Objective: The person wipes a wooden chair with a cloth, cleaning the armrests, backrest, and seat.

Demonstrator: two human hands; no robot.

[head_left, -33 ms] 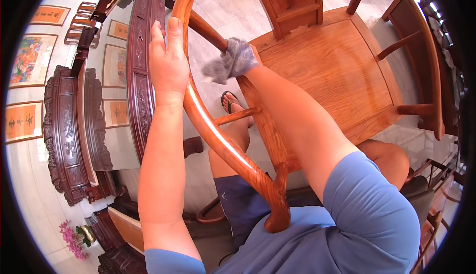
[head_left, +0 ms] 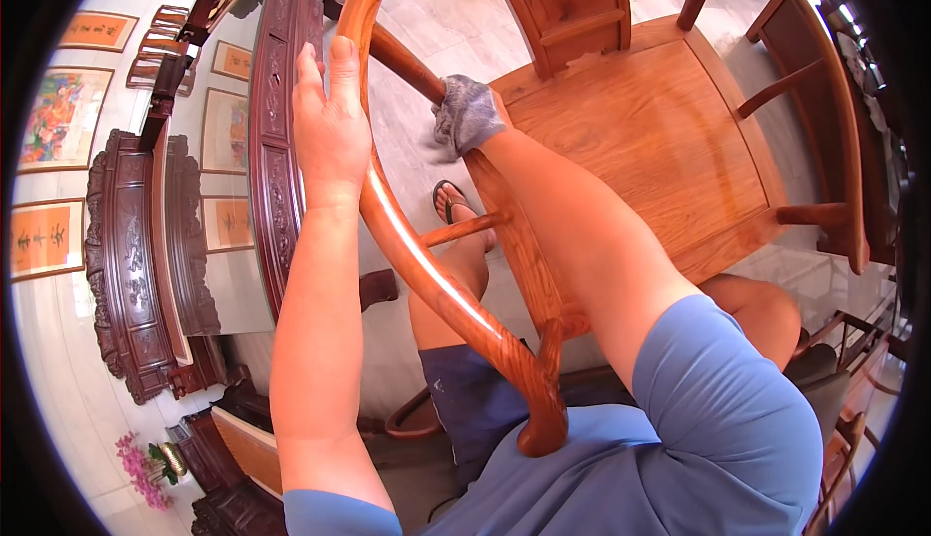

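Observation:
A wooden armchair [head_left: 640, 138] with a broad plank seat stands before me. My left hand [head_left: 328, 138] lies along the outside of its curved armrest [head_left: 427, 274], fingers stretched out and thumb up against the wood. Inside that curve, my right hand [head_left: 500, 109] presses a grey cloth [head_left: 465, 117] around the post that meets the seat's corner. The cloth hides most of its fingers, and a loose end hangs below. The armrest's scrolled end [head_left: 545, 429] reaches close to my blue shirt.
To the left stands a dark carved wooden cabinet [head_left: 276, 148] with a glass front reflecting framed pictures. Framed works [head_left: 63, 119] hang on the wall, and pink flowers [head_left: 144, 473] sit low at left. My sandalled foot [head_left: 451, 201] shows under the armrest. More dark furniture [head_left: 863, 148] stands at right.
The cloth's loose end has swung from the left of my right hand to hang closer beneath it. My left hand and the chair stay in place.

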